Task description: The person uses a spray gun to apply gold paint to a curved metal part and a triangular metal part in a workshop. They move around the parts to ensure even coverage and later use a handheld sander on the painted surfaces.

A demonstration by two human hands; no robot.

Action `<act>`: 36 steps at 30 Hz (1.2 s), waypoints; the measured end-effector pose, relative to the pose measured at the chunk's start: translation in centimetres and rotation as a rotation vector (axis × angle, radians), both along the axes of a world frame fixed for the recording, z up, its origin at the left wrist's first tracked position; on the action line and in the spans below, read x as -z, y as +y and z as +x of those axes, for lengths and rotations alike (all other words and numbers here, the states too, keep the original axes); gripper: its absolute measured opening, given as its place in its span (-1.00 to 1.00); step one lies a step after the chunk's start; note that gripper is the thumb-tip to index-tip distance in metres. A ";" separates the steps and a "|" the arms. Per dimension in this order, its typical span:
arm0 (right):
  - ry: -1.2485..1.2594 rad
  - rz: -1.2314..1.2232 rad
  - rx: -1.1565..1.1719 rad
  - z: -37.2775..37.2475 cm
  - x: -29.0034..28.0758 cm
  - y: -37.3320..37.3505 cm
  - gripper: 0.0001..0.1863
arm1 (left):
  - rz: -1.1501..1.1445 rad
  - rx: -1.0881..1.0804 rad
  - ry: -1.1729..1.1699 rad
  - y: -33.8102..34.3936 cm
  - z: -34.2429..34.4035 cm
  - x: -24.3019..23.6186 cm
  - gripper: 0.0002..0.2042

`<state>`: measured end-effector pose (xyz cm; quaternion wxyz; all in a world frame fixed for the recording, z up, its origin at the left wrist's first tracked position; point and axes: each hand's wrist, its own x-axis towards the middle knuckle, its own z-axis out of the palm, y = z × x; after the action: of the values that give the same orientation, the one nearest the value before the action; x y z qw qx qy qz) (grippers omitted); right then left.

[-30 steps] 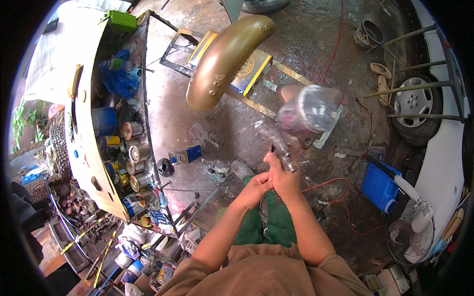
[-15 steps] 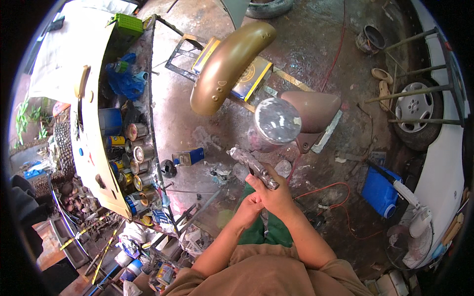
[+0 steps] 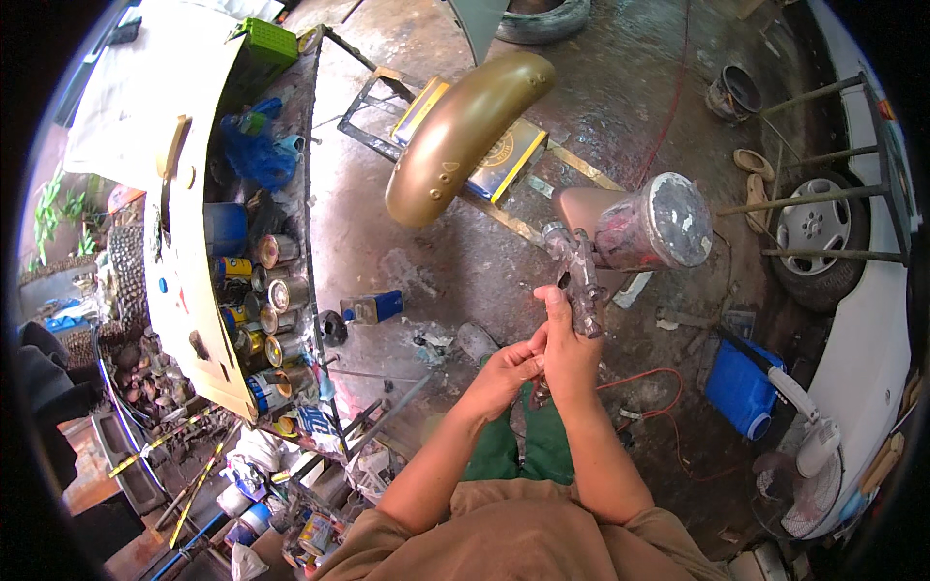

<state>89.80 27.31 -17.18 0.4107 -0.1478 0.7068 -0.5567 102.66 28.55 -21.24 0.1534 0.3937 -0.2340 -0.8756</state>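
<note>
My right hand [image 3: 571,360] grips a metal spray gun [image 3: 579,271] by its handle, thumb raised alongside the body. The gun carries a stained cup [image 3: 654,221] with a speckled lid, tilted out to the right. My left hand [image 3: 510,382] is closed at the foot of the handle, against the right hand; the part it pinches is hidden. Ahead, a gold curved fender [image 3: 455,136] rests over yellow-and-blue tins [image 3: 509,174] on a metal frame [image 3: 581,165]. A dull pinkish-brown panel [image 3: 581,203] lies partly hidden behind the cup.
Left stands a rack of paint cans [image 3: 286,290] beside cardboard [image 3: 172,271]. Right are a metal stand [image 3: 823,201], a white car with a wheel [image 3: 809,223], sandals [image 3: 754,194], a blue jerrycan [image 3: 741,387] and a fan [image 3: 804,484]. A red hose [image 3: 664,372] crosses the floor.
The spray gun and its cup swung left, then back to the right, ending further right than at first, the cup more tipped. Both hands moved with it, still together.
</note>
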 end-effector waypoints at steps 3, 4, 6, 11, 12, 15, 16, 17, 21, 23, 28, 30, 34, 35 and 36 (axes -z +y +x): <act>-0.141 0.043 -0.044 0.4 -1.5 -0.9 -0.57 | 0.042 -0.052 0.002 -0.1 0.8 -0.3 -0.56; -0.178 0.051 -0.064 0.6 -1.9 -1.2 -0.51 | 0.027 -0.069 -0.015 -0.3 1.0 -0.9 -0.62; -0.172 0.047 -0.116 1.2 -2.4 -1.7 -0.51 | 0.015 -0.083 -0.022 -0.4 1.7 -1.5 -0.66; -0.091 -0.074 -0.360 1.8 -3.2 -1.9 -0.54 | -0.039 -0.170 -0.034 -0.3 2.4 -4.1 -0.58; -0.138 -0.063 -0.403 1.6 -3.5 -1.9 -0.54 | -0.047 -0.160 -0.035 -0.1 2.7 -4.0 -0.57; -0.241 -0.058 -0.467 1.0 -4.2 -2.0 -0.55 | -0.056 -0.141 -0.038 0.2 3.0 -4.0 -0.56; -0.251 -0.075 -0.446 1.0 -4.1 -2.0 -0.56 | -0.050 -0.142 -0.038 0.0 2.7 -4.3 -0.58; -0.240 -0.082 -0.403 1.0 -3.8 -1.9 -0.59 | -0.044 -0.142 -0.039 0.0 2.4 -4.5 -0.59; -0.222 -0.067 -0.140 1.2 -3.4 -1.7 -0.73 | -0.046 -0.089 -0.034 0.5 2.1 -2.6 -0.68; -0.127 -0.082 -0.026 1.0 -2.3 -1.1 -0.72 | -0.030 -0.071 -0.039 0.4 0.9 -2.7 -0.73; -0.032 -0.006 0.014 -0.2 -1.7 0.7 -0.69 | -0.024 -0.043 -0.027 0.4 -1.0 -3.5 -0.77; -0.009 -0.032 0.012 -0.2 -2.1 0.8 -0.67 | -0.013 -0.029 -0.020 0.5 -0.8 -3.4 -0.76; 0.040 0.032 -0.116 0.2 -6.1 0.2 -0.61 | 0.008 -0.016 -0.008 0.9 0.5 -3.3 -0.74; 0.060 0.066 -0.162 0.7 -6.9 -0.1 -0.58 | -0.001 -0.017 -0.012 0.8 0.9 -3.7 -0.74; 0.166 0.041 -0.208 1.6 -6.4 0.1 -0.57 | 0.021 -0.007 -0.064 0.8 1.7 -3.6 -0.74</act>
<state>91.41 27.40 -10.82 0.4094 -0.2573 0.7305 -0.4822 104.35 29.36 -17.59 0.1446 0.4237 -0.2281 -0.8646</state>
